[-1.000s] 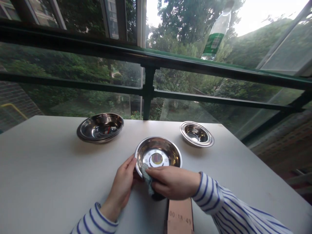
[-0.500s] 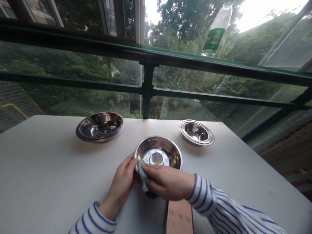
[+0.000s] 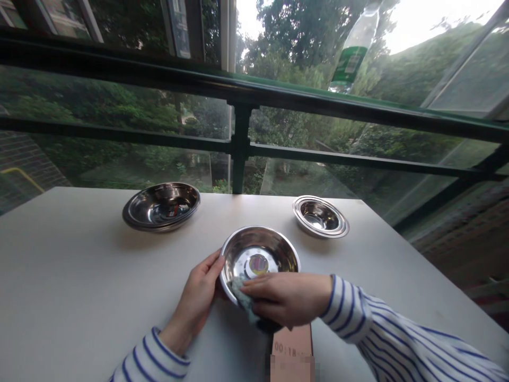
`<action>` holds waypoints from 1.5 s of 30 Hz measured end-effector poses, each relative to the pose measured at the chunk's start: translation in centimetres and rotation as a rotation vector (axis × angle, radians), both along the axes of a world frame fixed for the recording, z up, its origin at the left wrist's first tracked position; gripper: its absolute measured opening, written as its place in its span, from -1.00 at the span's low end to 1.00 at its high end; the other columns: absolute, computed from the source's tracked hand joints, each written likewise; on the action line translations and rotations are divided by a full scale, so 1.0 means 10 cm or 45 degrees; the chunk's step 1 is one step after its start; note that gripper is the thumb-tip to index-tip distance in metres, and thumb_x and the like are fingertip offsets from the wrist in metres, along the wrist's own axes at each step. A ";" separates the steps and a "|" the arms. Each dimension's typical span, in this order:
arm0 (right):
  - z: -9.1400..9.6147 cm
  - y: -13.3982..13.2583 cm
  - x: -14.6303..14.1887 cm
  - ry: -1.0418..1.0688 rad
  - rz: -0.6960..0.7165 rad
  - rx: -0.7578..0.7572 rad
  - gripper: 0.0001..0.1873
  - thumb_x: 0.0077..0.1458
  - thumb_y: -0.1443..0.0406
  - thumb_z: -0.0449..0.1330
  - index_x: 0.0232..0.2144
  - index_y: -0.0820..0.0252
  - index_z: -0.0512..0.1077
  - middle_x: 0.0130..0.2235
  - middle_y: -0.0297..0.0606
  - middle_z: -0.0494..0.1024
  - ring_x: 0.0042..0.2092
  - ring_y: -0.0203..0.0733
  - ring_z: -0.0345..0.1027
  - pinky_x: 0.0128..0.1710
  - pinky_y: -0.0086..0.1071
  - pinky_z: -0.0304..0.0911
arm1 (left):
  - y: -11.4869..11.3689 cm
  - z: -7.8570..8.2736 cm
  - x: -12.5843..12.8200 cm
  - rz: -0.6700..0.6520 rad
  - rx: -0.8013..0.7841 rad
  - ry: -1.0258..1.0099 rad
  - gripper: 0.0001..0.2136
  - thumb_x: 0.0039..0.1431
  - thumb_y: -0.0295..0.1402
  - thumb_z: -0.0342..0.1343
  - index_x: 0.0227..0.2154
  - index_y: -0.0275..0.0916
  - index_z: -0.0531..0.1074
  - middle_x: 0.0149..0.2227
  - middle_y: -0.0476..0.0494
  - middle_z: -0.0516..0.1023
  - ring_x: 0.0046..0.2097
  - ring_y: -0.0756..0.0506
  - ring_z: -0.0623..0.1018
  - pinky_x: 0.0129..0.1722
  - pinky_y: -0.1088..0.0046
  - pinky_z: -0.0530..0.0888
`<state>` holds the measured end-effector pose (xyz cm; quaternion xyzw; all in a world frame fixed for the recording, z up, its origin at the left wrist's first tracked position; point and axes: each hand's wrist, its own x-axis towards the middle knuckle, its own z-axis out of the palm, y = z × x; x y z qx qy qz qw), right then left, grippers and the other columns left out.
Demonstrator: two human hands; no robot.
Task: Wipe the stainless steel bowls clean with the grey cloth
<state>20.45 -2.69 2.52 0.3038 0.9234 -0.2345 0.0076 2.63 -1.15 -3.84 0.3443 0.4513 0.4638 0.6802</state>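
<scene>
- The right hand (image 3: 284, 300) has its fingers pressed together and curled, pinching a grey-blue cloth (image 3: 242, 298) against the near rim of the steel bowl (image 3: 274, 248).
- The left hand (image 3: 196, 301) keeps its fingers close together and grips the bowl's left rim.
- The bowl sits on the white table (image 3: 79, 276), near its front edge and at its middle.
- A stack of larger bowls (image 3: 161, 206) stands far left, and a smaller stack (image 3: 320, 216) far right.

Right hand (image 3: 285, 303) with cloth (image 3: 243, 300) on bowl (image 3: 275, 248)
</scene>
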 end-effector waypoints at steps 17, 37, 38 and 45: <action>-0.36 0.29 -0.18 -0.275 -0.282 0.455 -0.78 0.14 0.37 0.02 -0.23 0.34 0.43 -0.16 -0.01 0.48 -0.12 -0.01 0.33 -0.13 -0.20 0.27 | 0.03 -0.01 -0.03 -0.075 0.008 0.029 -0.50 -0.03 -0.16 0.19 -0.04 -0.33 0.44 -0.62 0.01 0.44 -0.62 0.04 0.33 -0.66 0.55 0.32; -0.41 0.37 -0.13 -0.285 -0.249 0.925 -0.68 0.19 0.40 0.00 -0.04 0.47 0.35 0.06 0.11 0.33 0.07 0.04 0.17 -0.07 -0.21 0.32 | 0.06 0.00 -0.03 -0.092 0.012 0.108 -0.50 -0.03 -0.10 0.16 -0.06 -0.32 0.45 -0.67 0.07 0.33 -0.66 0.07 0.26 -0.71 0.59 0.24; -0.41 0.37 -0.16 -0.254 -0.138 0.894 -0.70 0.20 0.36 0.00 -0.07 0.41 0.37 0.04 0.05 0.35 0.05 0.00 0.18 -0.12 -0.26 0.34 | 0.06 -0.01 -0.04 -0.078 0.025 0.110 -0.50 -0.04 -0.11 0.17 -0.06 -0.32 0.45 -0.66 0.07 0.34 -0.65 0.07 0.26 -0.71 0.60 0.24; -0.38 0.42 0.01 -0.487 -0.086 0.948 -0.78 0.16 0.36 0.08 -0.37 0.39 0.50 -0.08 0.09 0.45 0.00 0.11 0.23 -0.22 -0.15 0.32 | 0.10 -0.03 -0.10 -0.092 0.087 0.238 -0.53 0.00 -0.12 0.12 -0.09 -0.35 0.45 -0.73 0.12 0.26 -0.69 0.06 0.25 -0.73 0.57 0.27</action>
